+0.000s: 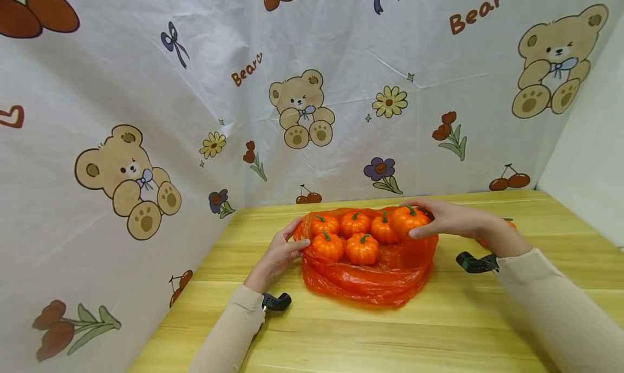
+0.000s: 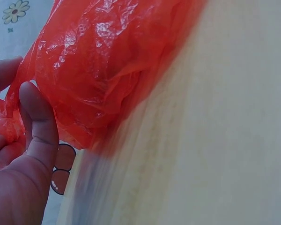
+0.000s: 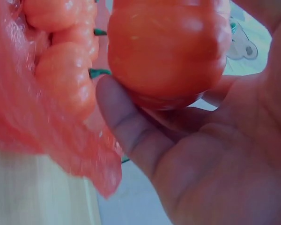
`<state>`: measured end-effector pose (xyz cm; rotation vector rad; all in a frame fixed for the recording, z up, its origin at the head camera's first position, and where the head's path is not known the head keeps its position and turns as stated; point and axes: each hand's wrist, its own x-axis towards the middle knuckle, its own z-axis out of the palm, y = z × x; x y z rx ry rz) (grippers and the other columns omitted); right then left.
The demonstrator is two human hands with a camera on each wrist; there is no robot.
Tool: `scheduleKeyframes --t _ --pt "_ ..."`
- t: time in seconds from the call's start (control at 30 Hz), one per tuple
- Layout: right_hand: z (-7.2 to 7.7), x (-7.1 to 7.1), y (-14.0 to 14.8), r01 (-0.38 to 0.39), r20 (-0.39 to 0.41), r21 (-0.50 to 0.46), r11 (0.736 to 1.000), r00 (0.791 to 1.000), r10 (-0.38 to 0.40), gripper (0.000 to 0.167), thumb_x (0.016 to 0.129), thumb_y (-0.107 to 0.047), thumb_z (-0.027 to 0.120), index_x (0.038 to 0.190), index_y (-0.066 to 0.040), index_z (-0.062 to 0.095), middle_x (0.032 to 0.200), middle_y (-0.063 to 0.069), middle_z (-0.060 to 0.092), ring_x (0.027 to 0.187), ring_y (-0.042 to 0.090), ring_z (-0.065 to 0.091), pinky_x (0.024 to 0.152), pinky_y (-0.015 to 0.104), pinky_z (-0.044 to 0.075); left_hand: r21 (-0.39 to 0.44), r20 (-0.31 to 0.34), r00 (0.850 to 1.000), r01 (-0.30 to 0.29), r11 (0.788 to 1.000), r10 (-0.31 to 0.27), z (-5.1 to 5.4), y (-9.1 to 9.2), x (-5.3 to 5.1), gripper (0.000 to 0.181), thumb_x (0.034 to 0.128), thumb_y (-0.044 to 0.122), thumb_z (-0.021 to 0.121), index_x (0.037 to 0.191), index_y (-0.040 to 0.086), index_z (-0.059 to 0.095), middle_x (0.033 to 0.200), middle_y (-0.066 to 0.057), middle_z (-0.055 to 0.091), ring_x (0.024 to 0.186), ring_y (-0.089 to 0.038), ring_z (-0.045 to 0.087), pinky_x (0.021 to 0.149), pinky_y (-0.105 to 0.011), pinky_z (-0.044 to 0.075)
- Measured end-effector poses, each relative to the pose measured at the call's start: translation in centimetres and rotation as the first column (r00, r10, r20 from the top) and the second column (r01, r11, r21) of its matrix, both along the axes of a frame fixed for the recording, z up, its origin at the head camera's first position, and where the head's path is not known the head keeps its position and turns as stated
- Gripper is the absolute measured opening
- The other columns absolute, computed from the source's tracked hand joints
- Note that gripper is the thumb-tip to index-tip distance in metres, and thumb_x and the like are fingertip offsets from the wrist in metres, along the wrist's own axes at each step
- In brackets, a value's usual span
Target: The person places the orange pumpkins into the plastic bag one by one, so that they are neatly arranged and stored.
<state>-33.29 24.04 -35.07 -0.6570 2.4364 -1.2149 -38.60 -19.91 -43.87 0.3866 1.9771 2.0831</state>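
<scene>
A red plastic bag [image 1: 370, 286] lies on the table with its mouth wide, and several small orange pumpkins [image 1: 362, 249] with green stems sit inside it. My left hand [image 1: 279, 253] holds the bag's left rim, the film caught between thumb and fingers; the left wrist view shows the thumb [image 2: 37, 110] against the crinkled plastic. At the bag's right rim, my right hand [image 1: 441, 217] grips another pumpkin [image 1: 408, 221], slightly above those in the bag. Close up in the right wrist view, that pumpkin [image 3: 168, 51] fills the space between thumb and fingers.
Partly hidden behind my right wrist, another orange pumpkin [image 1: 509, 223] is on the wooden table [image 1: 341, 335]. A white cloth printed with bears [image 1: 302, 110] hangs behind and to the left. Dark wrist cameras [image 1: 277, 302] sit on both forearms.
</scene>
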Motion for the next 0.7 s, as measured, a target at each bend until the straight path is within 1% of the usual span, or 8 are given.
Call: scheduleKeyframes --t 0.03,0.13,0.37,0.47,0.6,0.7 --pt "0.0 -0.2 -0.2 -0.009 0.012 -0.001 1.000 1.000 0.009 0.078 0.094 -0.033 0.075 0.156 -0.016 0.033 0.149 0.016 0.050 0.131 0.031 0.053 0.104 0.038 0.050 0.001 0.000 1.000 0.001 1.000 -0.001 0.0 0.0 0.0 0.086 0.0954 -0.001 0.067 0.166 0.020 0.023 0.172 -0.011 0.016 0.092 -0.016 0.063 0.069 -0.022 0.059" --pt "-0.1 -0.6 -0.8 -0.025 0.043 -0.002 1.000 0.999 0.025 0.081 0.092 -0.032 0.077 0.156 -0.011 0.031 0.148 0.017 0.050 0.129 0.030 0.054 0.104 0.040 0.053 0.004 -0.004 1.000 0.001 1.000 -0.001 -0.1 0.0 0.0 0.086 0.0951 -0.001 0.068 0.166 0.020 0.023 0.172 -0.011 0.014 0.092 -0.016 0.063 0.070 -0.022 0.059" --pt "-0.6 -1.4 -2.2 -0.009 0.085 0.046 0.999 0.996 0.005 0.082 0.089 -0.033 0.081 0.150 -0.005 0.035 0.146 0.019 0.048 0.126 0.030 0.055 0.103 0.043 0.054 0.000 -0.005 1.000 -0.001 1.000 0.001 -0.1 0.0 0.1 0.087 0.0953 -0.001 0.067 0.166 0.017 0.020 0.172 -0.011 0.014 0.093 -0.016 0.063 0.069 -0.022 0.059" --pt "-0.9 -1.6 -2.8 -0.004 0.083 0.081 0.997 0.997 -0.003 0.082 0.088 -0.035 0.082 0.148 -0.004 0.037 0.149 0.021 0.043 0.128 0.033 0.052 0.106 0.047 0.052 0.004 -0.001 1.000 -0.003 1.000 0.003 -0.1 0.1 0.1 0.088 0.0950 -0.001 0.068 0.166 0.018 0.020 0.172 -0.011 0.015 0.094 -0.016 0.063 0.070 -0.022 0.059" --pt "-1.1 -1.7 -3.4 0.005 0.070 0.139 0.990 0.997 -0.015 0.088 0.086 -0.038 0.083 0.151 -0.003 0.036 0.156 0.026 0.035 0.136 0.043 0.043 0.111 0.057 0.046 0.012 -0.006 1.000 -0.006 1.000 0.006 -0.1 0.1 0.1 0.088 0.0946 -0.001 0.068 0.166 0.017 0.021 0.172 -0.011 0.015 0.095 -0.016 0.063 0.069 -0.022 0.059" --pt "-1.2 -1.6 -3.8 0.013 0.071 0.177 0.984 0.997 -0.026 0.091 0.084 -0.038 0.085 0.152 -0.003 0.035 0.156 0.028 0.034 0.137 0.045 0.042 0.111 0.058 0.044 0.007 -0.009 1.000 -0.011 1.000 0.011 0.0 0.1 0.1 0.087 0.0943 -0.001 0.068 0.166 0.017 0.022 0.172 -0.011 0.016 0.094 -0.016 0.063 0.069 -0.022 0.058"
